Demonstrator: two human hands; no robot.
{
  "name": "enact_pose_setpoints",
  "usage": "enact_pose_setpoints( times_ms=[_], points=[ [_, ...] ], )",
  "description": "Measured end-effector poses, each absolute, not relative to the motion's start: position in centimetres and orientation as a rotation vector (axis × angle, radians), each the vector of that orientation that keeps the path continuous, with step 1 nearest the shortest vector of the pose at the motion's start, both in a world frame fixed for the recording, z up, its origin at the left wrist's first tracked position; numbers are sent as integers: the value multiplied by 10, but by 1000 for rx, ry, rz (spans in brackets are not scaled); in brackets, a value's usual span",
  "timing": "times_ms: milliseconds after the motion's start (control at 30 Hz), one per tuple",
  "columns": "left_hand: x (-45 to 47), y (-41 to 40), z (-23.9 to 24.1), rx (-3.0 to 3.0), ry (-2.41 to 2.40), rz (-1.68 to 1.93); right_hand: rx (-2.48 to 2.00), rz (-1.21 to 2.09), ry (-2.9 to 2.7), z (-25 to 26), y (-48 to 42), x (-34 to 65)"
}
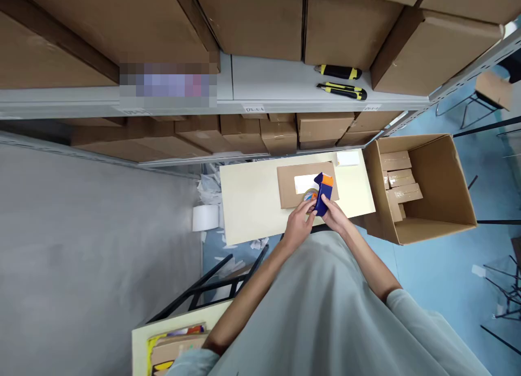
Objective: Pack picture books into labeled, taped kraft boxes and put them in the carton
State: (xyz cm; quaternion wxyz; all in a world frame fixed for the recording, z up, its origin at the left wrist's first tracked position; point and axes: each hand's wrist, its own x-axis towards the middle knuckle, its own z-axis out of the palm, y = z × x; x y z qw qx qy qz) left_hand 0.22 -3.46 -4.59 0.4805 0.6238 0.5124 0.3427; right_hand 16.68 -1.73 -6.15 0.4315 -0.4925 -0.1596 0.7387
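Observation:
A flat brown cardboard parcel with a white label lies on a small pale table. Over its near edge I hold a blue and orange tape dispenser with a roll of tape in it. My right hand is closed round the dispenser's blue body. My left hand is pinched at the tape roll end, fingers together against the dispenser.
An open cardboard box with several small packed parcels stands right of the table. Two yellow-black utility knives lie on the grey shelf above, among large cartons. A white paper roll and paper scraps lie on the floor at left. A white slip sits at the table's far corner.

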Motion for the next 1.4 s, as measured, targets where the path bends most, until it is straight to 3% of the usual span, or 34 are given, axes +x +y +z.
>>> enact_pose_setpoints(
  times_ms=[300, 500, 700, 900, 1133, 1400],
  points=[
    [21, -47, -24, 1386, 1507, 992, -1210, 1839, -640, -42, -22, 195],
    [46, -42, -36, 833, 1257, 723, -1117, 1942, -794, -31, -17, 236],
    [83, -52, -48, 708, 1327, 795, -1063, 2006, -784, -47, -17, 269],
    [104, -49, -38, 881, 1357, 809, -1161, 1863, -1015, -45, -20, 295],
    [96, -11, 33, 1466, 1271, 893, -1284, 1665, -1404, -22, -32, 333],
    [107, -1, 75, 1851, 1145, 774, -1203, 1136, -1879, -17, -32, 363]
  ],
)
